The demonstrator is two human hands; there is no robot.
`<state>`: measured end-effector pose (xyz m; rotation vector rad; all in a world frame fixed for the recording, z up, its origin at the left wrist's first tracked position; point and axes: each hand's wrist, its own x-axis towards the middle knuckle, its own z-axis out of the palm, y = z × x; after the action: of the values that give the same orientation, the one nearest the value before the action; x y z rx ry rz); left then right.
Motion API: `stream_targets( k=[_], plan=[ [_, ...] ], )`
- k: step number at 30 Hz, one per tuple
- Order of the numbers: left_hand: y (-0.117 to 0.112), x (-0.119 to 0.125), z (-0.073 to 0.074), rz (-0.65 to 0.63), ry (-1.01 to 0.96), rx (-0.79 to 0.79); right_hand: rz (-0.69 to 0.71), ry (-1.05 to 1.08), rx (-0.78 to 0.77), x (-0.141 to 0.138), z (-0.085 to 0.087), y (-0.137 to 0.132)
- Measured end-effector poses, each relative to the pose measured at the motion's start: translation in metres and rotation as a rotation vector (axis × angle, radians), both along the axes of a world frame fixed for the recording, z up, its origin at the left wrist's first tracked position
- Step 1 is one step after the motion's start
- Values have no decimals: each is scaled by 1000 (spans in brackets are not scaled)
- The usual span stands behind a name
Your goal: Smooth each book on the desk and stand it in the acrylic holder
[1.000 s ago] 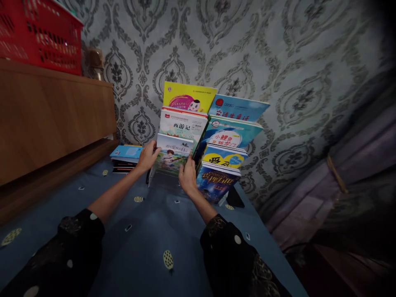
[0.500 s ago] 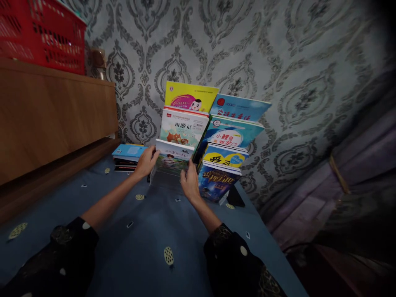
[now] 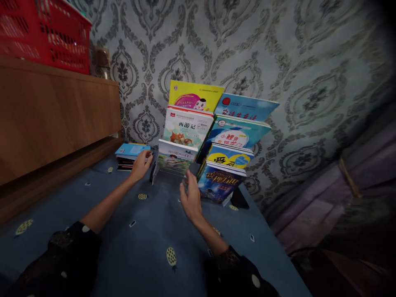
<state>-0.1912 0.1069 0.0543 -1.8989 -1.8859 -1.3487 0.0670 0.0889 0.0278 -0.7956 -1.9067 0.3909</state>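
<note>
A tiered rack of picture books [image 3: 213,140] stands on the blue cloth against the patterned wall. The front-left book, pale green with a child on its cover [image 3: 175,159], sits in the lowest tier. My left hand [image 3: 140,165] reaches toward a short stack of books [image 3: 131,154] lying left of the rack, fingers loosely spread, touching or just above the top blue one. My right hand [image 3: 190,198] hovers open in front of the rack, holding nothing.
A wooden headboard [image 3: 55,115] runs along the left, with a red plastic basket [image 3: 46,33] on top. The blue patterned cloth [image 3: 148,235] covers the surface. A dark curtain [image 3: 346,198] hangs at the right, past the surface's edge.
Both hands have let go of the pale green book, which now rests in the rack. The left hand moved left to the flat stack; the right hand drew back toward me.
</note>
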Motion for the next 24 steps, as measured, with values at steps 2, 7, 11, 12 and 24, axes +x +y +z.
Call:
stream_targets(
  k=[2,7,11,12,24],
  plan=[
    [6,-25,-12,165,158,-240,34,-17,-35,0,-18,-19],
    [30,-74,-22,288,236,-456,126,-146,-207,-3,-69,-47],
    [59,-96,-15,232,345,-600,135,-206,-304,-2,-89,-47],
    [68,-101,-13,210,369,-642,128,-205,-312,-1,-90,-46],
    [163,-155,-3,-56,433,-844,105,-164,-277,1,-98,-48]
  ],
)
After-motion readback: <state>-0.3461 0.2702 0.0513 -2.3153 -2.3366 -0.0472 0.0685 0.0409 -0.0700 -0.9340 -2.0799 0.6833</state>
